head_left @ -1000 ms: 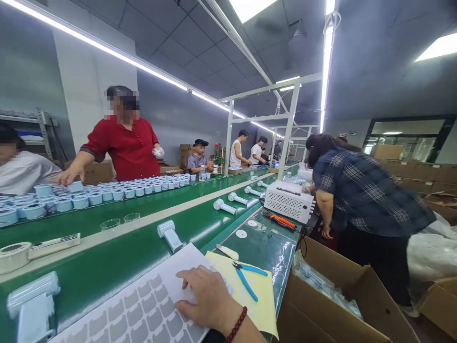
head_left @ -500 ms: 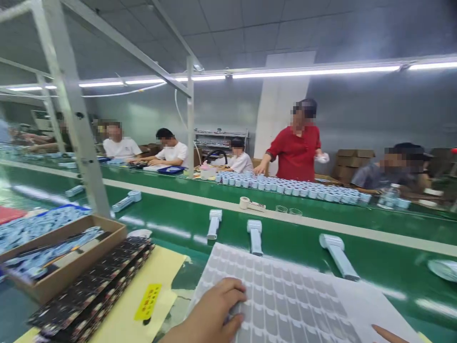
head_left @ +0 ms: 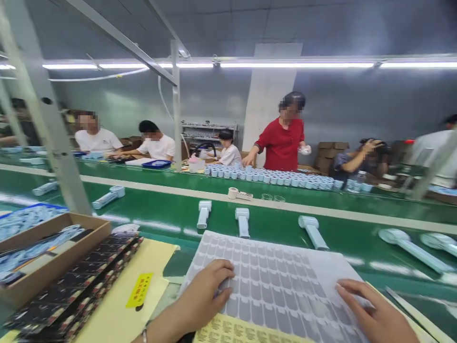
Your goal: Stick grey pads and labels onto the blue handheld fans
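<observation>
Both hands rest flat on the grey sticker sheet (head_left: 274, 281) lying on the green surface (head_left: 178, 224): the left hand (head_left: 205, 293) on its left edge, the right hand (head_left: 374, 309) on its right corner, fingers extended and gripping nothing.

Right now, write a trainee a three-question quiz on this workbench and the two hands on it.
1. True or false: both hands rest on the white sheet of grey die-cut stickers.
2. Which hand lies nearer the stack of dark patterned strips? A. left hand B. right hand
3. Fill in: the pale blue handheld units beyond the sheet lie on a ____ conveyor belt.

Key: 1 true, the fingers of each hand lie flat on the sheet. 2 A. 3 green.
</observation>
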A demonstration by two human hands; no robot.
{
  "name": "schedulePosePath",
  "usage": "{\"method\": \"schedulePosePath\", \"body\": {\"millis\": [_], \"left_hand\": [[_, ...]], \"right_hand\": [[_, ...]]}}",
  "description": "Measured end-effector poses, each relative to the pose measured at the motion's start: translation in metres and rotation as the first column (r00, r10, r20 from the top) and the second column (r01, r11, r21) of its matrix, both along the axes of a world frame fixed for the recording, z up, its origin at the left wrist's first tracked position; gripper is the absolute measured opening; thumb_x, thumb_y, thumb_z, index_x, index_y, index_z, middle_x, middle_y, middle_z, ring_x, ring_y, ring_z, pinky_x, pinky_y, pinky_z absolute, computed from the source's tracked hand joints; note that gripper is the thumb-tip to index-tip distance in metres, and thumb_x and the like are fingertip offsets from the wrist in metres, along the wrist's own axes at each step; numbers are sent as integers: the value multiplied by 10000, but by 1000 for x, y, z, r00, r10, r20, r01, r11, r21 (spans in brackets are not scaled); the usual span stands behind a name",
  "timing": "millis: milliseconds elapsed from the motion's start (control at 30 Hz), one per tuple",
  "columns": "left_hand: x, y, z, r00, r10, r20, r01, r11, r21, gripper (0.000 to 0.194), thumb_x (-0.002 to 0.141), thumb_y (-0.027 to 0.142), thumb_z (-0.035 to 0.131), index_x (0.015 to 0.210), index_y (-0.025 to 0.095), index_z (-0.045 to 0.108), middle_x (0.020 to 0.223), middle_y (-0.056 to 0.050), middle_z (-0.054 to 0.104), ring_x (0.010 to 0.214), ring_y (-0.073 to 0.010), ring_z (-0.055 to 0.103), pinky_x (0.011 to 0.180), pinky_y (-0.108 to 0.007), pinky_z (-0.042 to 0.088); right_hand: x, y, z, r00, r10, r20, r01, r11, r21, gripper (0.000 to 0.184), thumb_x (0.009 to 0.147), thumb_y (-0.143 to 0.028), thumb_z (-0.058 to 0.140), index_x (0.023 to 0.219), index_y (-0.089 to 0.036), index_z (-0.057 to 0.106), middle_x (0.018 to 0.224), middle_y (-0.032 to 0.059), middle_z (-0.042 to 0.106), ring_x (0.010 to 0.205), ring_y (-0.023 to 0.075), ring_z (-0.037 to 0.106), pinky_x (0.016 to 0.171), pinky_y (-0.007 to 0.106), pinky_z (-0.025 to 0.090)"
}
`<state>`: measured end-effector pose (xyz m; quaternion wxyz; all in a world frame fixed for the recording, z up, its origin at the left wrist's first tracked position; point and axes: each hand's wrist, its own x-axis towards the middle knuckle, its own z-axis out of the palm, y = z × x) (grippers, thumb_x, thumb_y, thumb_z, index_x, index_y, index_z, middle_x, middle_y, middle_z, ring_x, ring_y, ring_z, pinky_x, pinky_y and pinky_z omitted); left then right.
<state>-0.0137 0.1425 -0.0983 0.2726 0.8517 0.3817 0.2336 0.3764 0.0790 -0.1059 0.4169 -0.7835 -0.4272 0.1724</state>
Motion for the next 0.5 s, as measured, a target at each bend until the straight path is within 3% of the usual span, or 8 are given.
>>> {"method": "schedulePosePath", "body": {"millis": [33, 100, 200, 233, 267, 367, 433, 500], "left_hand": [[0, 2, -2, 1000, -9, -24, 9, 1000, -7, 386, 917, 287, 452, 1228, 146, 631, 1369, -111, 502, 1304, -177, 470, 1148, -345, 362], [-2, 8, -8, 996, -25, -83, 24, 1000, -20, 491, 944, 403, 354, 1257, 128, 615, 1427, -157, 448, 1356, -220, 432, 1180, -424, 325], [-8, 24, -28, 969, 47, -242, -34, 998, 58, 669, 960, 623, 270, 1356, 177, 573, 1501, -106, 393, 1407, -165, 388, 1211, -315, 285], [-10, 29, -35, 954, 14, -301, -8, 1000, 21, 688, 976, 647, 273, 1427, 190, 518, 1549, -94, 323, 1447, -148, 323, 1235, -297, 217], [-11, 33, -41, 959, 2, -283, -2, 1000, 1, 689, 949, 691, 292, 1412, 243, 536, 1540, -63, 339, 1428, -135, 350, 1224, -288, 243], [-10, 31, -50, 996, 91, 7, -91, 996, -2, 554, 924, 695, 356, 1340, 393, 562, 1477, 42, 403, 1393, -138, 355, 1236, -350, 244], [-3, 22, -46, 991, 116, 72, -112, 992, -53, 505, 906, 691, 406, 1276, 400, 590, 1457, 60, 416, 1380, -141, 350, 1238, -358, 217], [5, 12, -34, 988, 126, 84, -115, 986, -119, 529, 898, 702, 410, 1262, 360, 588, 1463, 47, 410, 1367, -145, 352, 1234, -348, 198]], "right_hand": [[-12, -1, 12, 1000, 19, -12, -19, 998, 55, 546, 420, -699, 578, 696, -259, 746, 1079, 61, 673, 1063, 307, 622, 811, 385, 528], [-24, 0, 18, 999, 50, 13, -51, 994, 96, 574, 527, -711, 526, 718, -206, 722, 1108, 105, 657, 1083, 284, 607, 819, 371, 508], [-17, 2, 6, 988, 127, 92, -139, 980, 140, 567, 710, -658, 460, 797, -146, 690, 1125, 130, 640, 1084, 234, 594, 934, 382, 454], [-14, 2, 1, 983, 133, 125, -151, 978, 141, 523, 755, -608, 459, 803, -133, 672, 1118, 132, 634, 1062, 222, 591, 934, 388, 445], [-12, 1, -2, 979, 125, 159, -147, 979, 138, 455, 791, -541, 473, 809, -126, 660, 1107, 129, 628, 1040, 216, 583, 940, 400, 431], [-13, -1, -7, 967, 89, 241, -120, 986, 116, 235, 847, -333, 532, 831, -120, 632, 1101, 104, 608, 1054, 217, 540, 988, 436, 382], [-15, -1, -10, 963, 63, 262, -96, 989, 116, 187, 859, -266, 557, 940, -121, 645, 1141, 101, 595, 1092, 229, 515, 1003, 454, 369], [-15, 1, -14, 968, 34, 249, -70, 988, 136, 291, 836, -264, 592, 1081, -116, 641, 1160, 115, 591, 1091, 241, 524, 976, 462, 394]]}}
